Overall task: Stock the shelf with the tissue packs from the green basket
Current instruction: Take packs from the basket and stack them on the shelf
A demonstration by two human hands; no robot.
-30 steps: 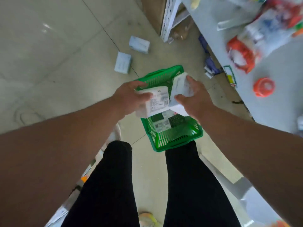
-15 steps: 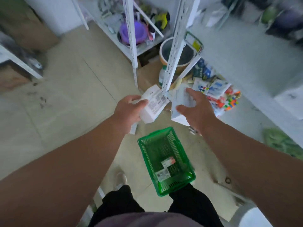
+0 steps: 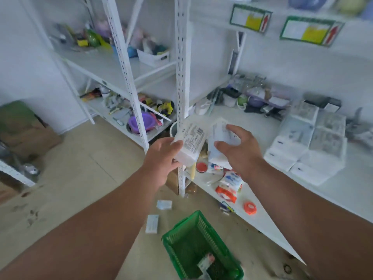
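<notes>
A: Left side first?
B: Cardboard box against the wall, then a white rack with cluttered shelves — a purple bowl on its lowest one.
A: Hands?
B: Left hand grips a pack, barcode label facing up, fingers wrapped round its lower end. Right hand holds a second pack, thumb under, fingers curled over the top. Both are raised, side by side.
A: Anything in the way?
B: A white post stands right behind the left pack, at the shelf corner.
A: On the floor?
B: Two loose packs lying there, just beyond the green basket — basket sits below the hands, a pack or so inside, blurred.
A: Right side?
B: Shelf carries red-and-white packets, an orange ring, and stacked tissue packs farther right. Price tags above.
</notes>
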